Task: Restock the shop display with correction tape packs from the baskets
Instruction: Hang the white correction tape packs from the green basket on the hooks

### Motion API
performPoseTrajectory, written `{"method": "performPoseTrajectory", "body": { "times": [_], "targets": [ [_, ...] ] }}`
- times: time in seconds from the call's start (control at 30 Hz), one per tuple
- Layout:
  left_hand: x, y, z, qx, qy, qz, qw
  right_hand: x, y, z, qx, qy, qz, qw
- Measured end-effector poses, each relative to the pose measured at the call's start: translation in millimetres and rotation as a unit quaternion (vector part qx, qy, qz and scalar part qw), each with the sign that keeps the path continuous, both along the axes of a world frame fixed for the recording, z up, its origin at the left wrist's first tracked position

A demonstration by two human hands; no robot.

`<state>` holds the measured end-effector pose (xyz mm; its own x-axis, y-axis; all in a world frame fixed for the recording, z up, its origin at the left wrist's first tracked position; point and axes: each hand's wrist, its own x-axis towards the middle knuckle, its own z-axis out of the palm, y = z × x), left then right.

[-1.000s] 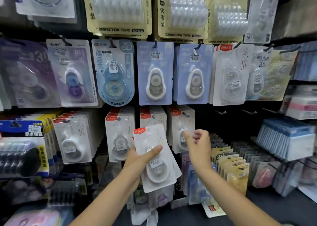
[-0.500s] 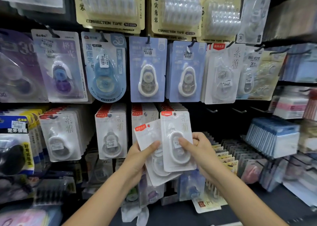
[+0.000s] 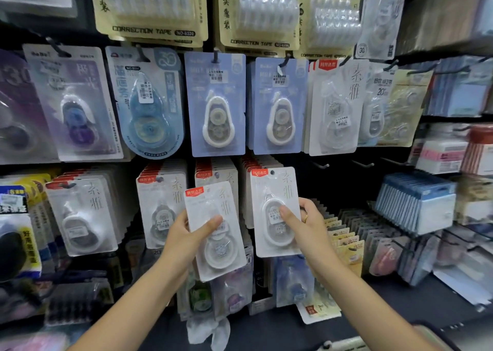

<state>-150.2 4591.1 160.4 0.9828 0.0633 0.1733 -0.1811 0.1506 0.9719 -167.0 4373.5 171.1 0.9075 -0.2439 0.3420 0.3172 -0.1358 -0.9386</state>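
My left hand (image 3: 186, 241) grips a white correction tape pack (image 3: 216, 230) with a red corner label, tilted slightly, in front of the lower row of hooks. My right hand (image 3: 306, 230) holds a second matching white pack (image 3: 276, 212) upright, just to the right of the first and apart from it. Behind them hang rows of the same white packs (image 3: 160, 206) on the display wall. No basket is in view.
Blue packs (image 3: 216, 105) and yellow multi-packs (image 3: 149, 6) hang above. Bare hooks (image 3: 320, 165) stick out right of the white rows. A rack of blue boxes (image 3: 416, 201) and slanted card packs (image 3: 346, 233) fill the right side; a dark counter lies below.
My right hand took a white pack off the stack, brought it beside the left hand's pack, then moved it right and up so the two packs no longer overlap.
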Motion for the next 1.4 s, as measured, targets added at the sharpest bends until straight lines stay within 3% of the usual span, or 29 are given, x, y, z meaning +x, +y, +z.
{"method": "performPoseTrajectory", "body": {
  "times": [0.3,0.47,0.53,0.6,0.67,0.73,0.8,1.0,1.13,1.4],
  "targets": [
    [0,-1,4,0.037,-0.006,0.003,0.999,19,-1,-5,-0.034,0.024,-0.035,0.999],
    [0,-10,4,0.032,0.000,-0.002,0.999,41,0,-11,-0.087,0.110,-0.048,0.989],
    [-2,-14,3,0.026,0.004,-0.008,1.000,42,1,-18,-0.128,0.119,-0.108,0.979],
    [-3,-20,2,0.020,0.005,-0.018,1.000,35,3,-23,-0.160,0.065,-0.190,0.967],
    [-4,-27,3,0.013,0.000,-0.027,1.000,21,10,-22,-0.130,-0.010,-0.146,0.981],
    [-3,-36,5,0.002,0.002,-0.035,0.999,8,22,-19,-0.096,-0.011,-0.019,0.995],
    [-3,-44,9,-0.002,0.011,-0.040,0.999,2,31,-22,-0.106,0.007,0.045,0.993],
    [-1,-39,13,-0.010,0.027,-0.046,0.999,5,18,-15,0.027,0.003,0.050,0.998],
    [-1,-22,7,0.008,0.028,0.000,1.000,12,3,-5,-0.007,-0.017,0.000,1.000],
    [-3,-2,7,0.027,0.018,0.030,0.999,39,-8,-8,-0.102,0.047,-0.022,0.993]
  ]
}}
